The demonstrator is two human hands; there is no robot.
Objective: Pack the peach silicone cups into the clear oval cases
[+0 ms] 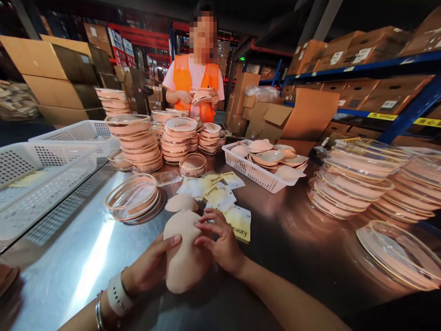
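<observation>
My left hand [148, 269] grips a beige bra cup [186, 262], with the thumb across its front and the other fingers hidden behind it. At the cup's right edge is my right hand [222, 239]; its fingers are bent and apart, the fingertips at the cup's surface. Just beyond, another beige cup-shaped piece [181, 202] shows at the top of the held one; whether they touch I cannot tell. Printed cards [220, 195] lie loosely on the metal table [138, 243] past my right hand. A round clear case [131, 197] rests to their left.
A white basket [255, 172] holds several beige cups. Stacks of filled round cases [132, 142] stand at the back, and more stacks [347, 179] at right. White perforated baskets [69, 161] sit left. Across the table, a person in an orange vest [182, 73] holds round cases.
</observation>
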